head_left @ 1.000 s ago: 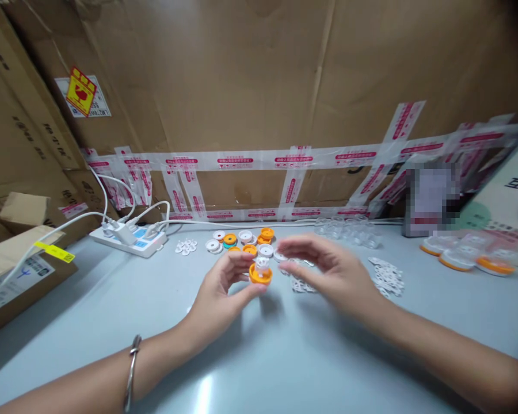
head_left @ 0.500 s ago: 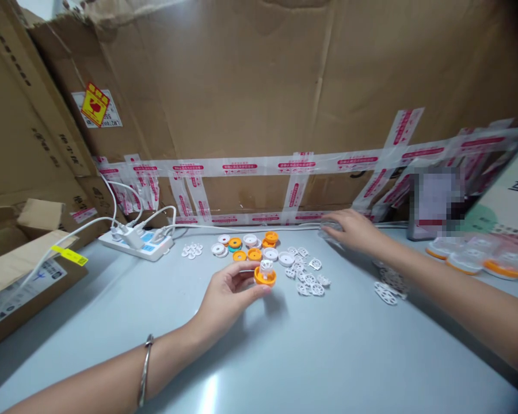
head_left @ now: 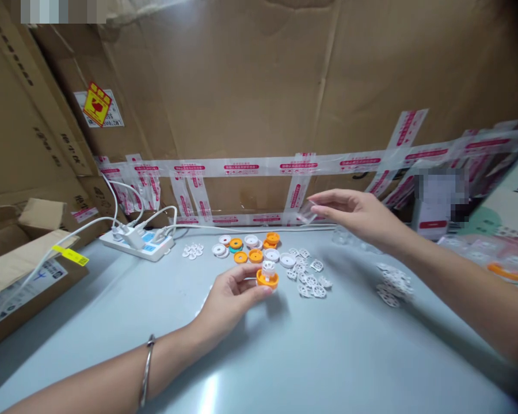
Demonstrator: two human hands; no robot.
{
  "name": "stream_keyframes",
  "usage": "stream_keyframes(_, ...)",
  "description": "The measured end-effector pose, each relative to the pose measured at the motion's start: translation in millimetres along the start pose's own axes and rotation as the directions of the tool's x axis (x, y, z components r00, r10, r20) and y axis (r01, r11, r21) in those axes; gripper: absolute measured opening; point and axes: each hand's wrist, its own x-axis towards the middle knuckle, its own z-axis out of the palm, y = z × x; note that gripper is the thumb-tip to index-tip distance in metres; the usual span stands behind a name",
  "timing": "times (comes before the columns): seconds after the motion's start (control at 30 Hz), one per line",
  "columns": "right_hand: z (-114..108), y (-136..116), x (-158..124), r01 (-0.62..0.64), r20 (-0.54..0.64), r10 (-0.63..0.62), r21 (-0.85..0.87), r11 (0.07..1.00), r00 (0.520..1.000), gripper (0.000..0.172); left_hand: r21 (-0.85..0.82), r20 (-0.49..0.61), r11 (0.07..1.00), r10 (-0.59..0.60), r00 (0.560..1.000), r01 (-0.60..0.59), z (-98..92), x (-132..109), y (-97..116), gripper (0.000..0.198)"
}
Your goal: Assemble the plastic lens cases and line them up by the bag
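Observation:
My left hand point(head_left: 237, 290) grips an orange round base point(head_left: 267, 280) between thumb and fingers, with a white slotted piece point(head_left: 268, 268) standing upright in it. My right hand point(head_left: 349, 208) is raised at the back of the table, its thumb and fingers pinching a clear plastic cup-like cover point(head_left: 307, 212). More clear covers point(head_left: 349, 237) rest on the table below that hand. Behind the left hand lie orange and white round bases point(head_left: 254, 256). White spoked discs point(head_left: 311, 280) are scattered to the right of the orange base.
A second pile of white spoked discs point(head_left: 395, 284) lies near my right forearm. Small white parts point(head_left: 193, 250) sit by a power strip point(head_left: 140, 244) with cables. Clear-topped pieces point(head_left: 507, 271) are at the far right. A large cardboard box point(head_left: 242, 86) walls off the back.
My right hand has lifted from the table's back edge, bringing up a clear cover and shifting slightly right. My left hand keeps its hold on the orange base, almost unmoved.

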Motion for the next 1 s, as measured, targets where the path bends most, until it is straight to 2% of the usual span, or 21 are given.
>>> stream_keyframes(0.03, 1.0, -16.4, -6.8, 0.02, 0.057, -0.029, 0.149, 0.989, 0.998, 0.032, -0.017, 0.022, 1.0, -0.003, 1.0, 0.004, 0.4, -0.2, 0.6, 0.031)
stream_keyframes(0.1, 5.2, -43.9, -21.2, 0.054, 0.165, -0.105, 0.288, 0.956, 0.981, 0.029, -0.04, 0.072, 0.999, 0.001, 0.997, 0.002, 1.4, -1.0, 2.2, 0.029)
stream_keyframes(0.23, 14.7, -68.4, -41.3, 0.117, 0.259, -0.198, 0.296, 0.948, 0.946, 0.023, -0.036, 0.123, 0.999, 0.011, 0.992, -0.007, 3.3, -3.4, 5.9, 0.025)
stream_keyframes(0.53, 22.4, -65.2, -46.4, 0.209, 0.346, -0.3, 0.277, 0.938, 0.889, 0.019, -0.068, 0.127, 0.998, 0.026, 0.992, -0.018, 2.5, -4.1, 4.0, 0.027)
stream_keyframes(0.73, 19.5, -67.6, -47.2, 0.234, 0.426, -0.321, 0.245, 0.941, 0.846, 0.02, -0.06, 0.131, 0.998, 0.027, 0.991, -0.019, 3.1, -5.4, 5.2, 0.029)
stream_keyframes(1.0, 23.0, -64.5, -48.7, 0.251, 0.424, -0.333, 0.238, 0.938, 0.842, 0.018, -0.065, 0.135, 0.997, 0.036, 0.99, -0.028, 4.5, -5.3, 6.4, 0.024)
